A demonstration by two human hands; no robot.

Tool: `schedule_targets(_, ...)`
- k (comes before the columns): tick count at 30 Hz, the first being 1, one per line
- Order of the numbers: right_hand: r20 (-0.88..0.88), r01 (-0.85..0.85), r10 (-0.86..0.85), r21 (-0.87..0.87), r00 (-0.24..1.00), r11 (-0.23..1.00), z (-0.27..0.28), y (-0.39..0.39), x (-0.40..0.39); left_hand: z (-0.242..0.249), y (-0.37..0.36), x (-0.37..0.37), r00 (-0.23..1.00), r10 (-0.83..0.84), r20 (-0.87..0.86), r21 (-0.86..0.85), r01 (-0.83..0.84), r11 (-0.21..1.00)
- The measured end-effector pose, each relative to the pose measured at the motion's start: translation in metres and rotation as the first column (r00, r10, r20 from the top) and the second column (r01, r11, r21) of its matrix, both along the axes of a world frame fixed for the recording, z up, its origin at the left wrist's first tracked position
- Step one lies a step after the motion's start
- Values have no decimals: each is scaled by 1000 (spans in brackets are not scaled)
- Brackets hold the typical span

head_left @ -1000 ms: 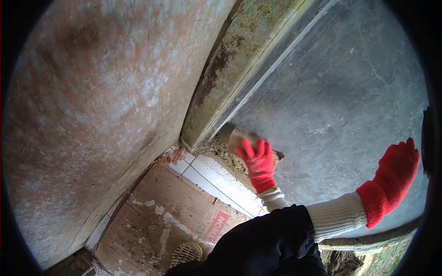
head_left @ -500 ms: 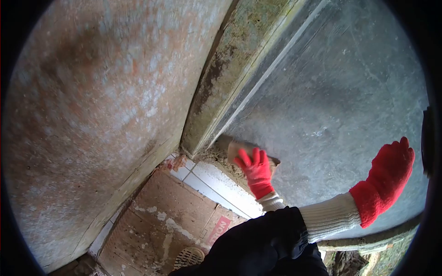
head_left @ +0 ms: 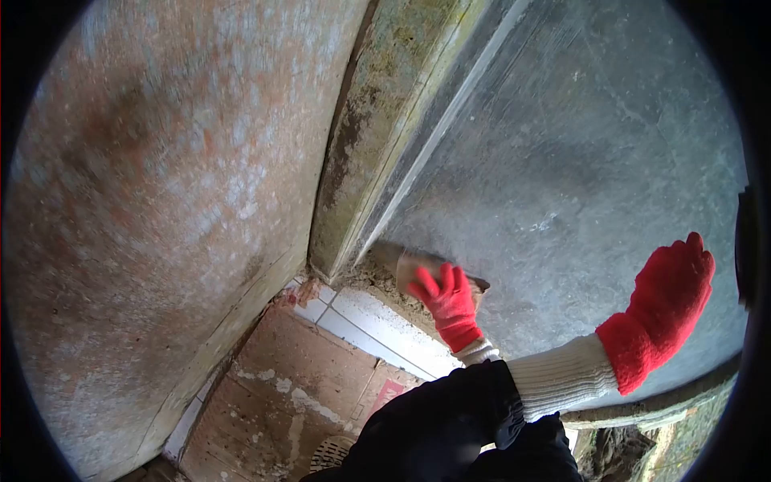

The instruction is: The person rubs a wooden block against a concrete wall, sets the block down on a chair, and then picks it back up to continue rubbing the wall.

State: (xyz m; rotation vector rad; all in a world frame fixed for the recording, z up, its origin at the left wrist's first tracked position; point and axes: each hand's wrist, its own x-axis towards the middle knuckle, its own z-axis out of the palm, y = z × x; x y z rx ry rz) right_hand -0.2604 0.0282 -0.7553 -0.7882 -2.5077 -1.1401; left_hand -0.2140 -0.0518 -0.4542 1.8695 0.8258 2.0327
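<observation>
My left hand [head_left: 671,293], in a red glove with a ribbed white cuff, rests against the grey surface [head_left: 578,217] at the right; its fingers are extended and nothing shows in it. The left forearm crosses above my other arm. Near the lower corner of the grey surface, my right hand [head_left: 446,301], also red-gloved, has its fingers spread over a flat brown piece [head_left: 414,269] and presses it against that surface. The palm side is hidden. Loose brown dirt [head_left: 377,283] lies beside the piece, along the edge of the white tiles [head_left: 373,317].
A stained reddish wall or panel [head_left: 177,201] fills the left side. Beside it, a weathered post [head_left: 365,132] slants towards the tiles. A dirty brown sheet [head_left: 273,369] covers the lower floor, with a perforated pale item [head_left: 331,452] near the bottom.
The post and grey surface have shifted left in view. My left hand appears slightly farther left, while my right hand and the brown piece stay nearly in place.
</observation>
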Motion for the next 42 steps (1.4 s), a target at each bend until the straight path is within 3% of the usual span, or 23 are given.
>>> schedule_targets(4,-460,158,-104,81,882,984,97,3,-35,-2,-11,-28,992,-79,96,53,74,996)
schedule_targets(5,-461,168,-113,79,880,983,115,2,-36,-2,-9,-15,992,-88,95,51,83,995)
schedule_targets(7,-203,147,-64,428,977,892,155,3,-39,0,-7,10,971,-28,238,15,25,1000)
schedule_targets(8,-204,153,-70,424,977,893,131,8,-34,0,-5,17,979,-20,202,11,19,1000)
schedule_targets(10,-383,213,-213,-41,899,976,64,20,-23,2,-5,16,995,-10,95,-1,10,1000)
schedule_targets(11,-351,156,-165,-53,922,986,34,19,-15,3,-5,16,997,-10,72,-8,11,1000)
schedule_targets(13,-15,19,-19,20,1000,1000,-15,15,1,3,-7,16,999,-11,47,-4,11,1000)
schedule_targets(15,-10,4,-4,12,1000,1000,-8,9,-6,1,-9,10,998,-16,57,3,16,1000)
schedule_targets(19,-465,159,-74,146,882,976,91,7,-37,-3,-12,0,997,-29,71,7,29,1000)
schedule_targets(20,-202,102,-42,296,978,950,135,-1,-39,-4,-12,-1,997,-31,71,8,30,1000)
schedule_targets(23,-271,283,-232,165,934,945,135,3,-31,-2,-12,3,998,-19,62,6,19,1000)
schedule_targets(24,-452,233,-205,7,868,972,113,3,-36,-2,-12,6,998,-17,59,5,17,1000)
schedule_targets(25,-349,134,-40,249,936,959,66,13,-17,-2,-12,6,998,-17,52,5,17,1000)
schedule_targets(26,-390,632,-499,454,774,627,178,-38,19,-5,-13,4,999,-16,46,6,15,1000)
schedule_targets(27,-418,815,-836,576,356,60,289,-90,55,-9,-14,1,999,-13,41,3,13,1000)
schedule_targets(29,-572,877,-666,343,479,336,298,-95,79,-13,-16,-2,1000,-10,30,1,10,1000)
schedule_targets(32,-536,755,-545,337,645,563,257,-73,41,-12,-19,-4,999,-12,34,-6,13,1000)
schedule_targets(34,-350,345,-227,322,909,882,167,-27,-11,-12,-19,-2,999,-20,37,-4,20,1000)
schedule_targets(35,-223,121,-49,320,974,940,137,-6,-30,-12,-19,0,999,-22,38,-4,22,1000)
schedule_targets(36,-448,339,-235,168,863,926,141,2,-27,-12,-18,1,999,-21,40,-3,21,1000)
schedule_targets(39,-514,288,-215,65,830,956,131,-6,-41,-8,-17,5,999,-13,32,-6,13,1000)
schedule_targets(40,-516,540,-380,201,768,817,184,-36,-6,-10,-18,5,999,-15,28,-9,15,1000)
schedule_targets(42,-562,882,-686,376,461,284,291,-97,64,-17,-18,-1,1000,-9,19,-13,9,1000)
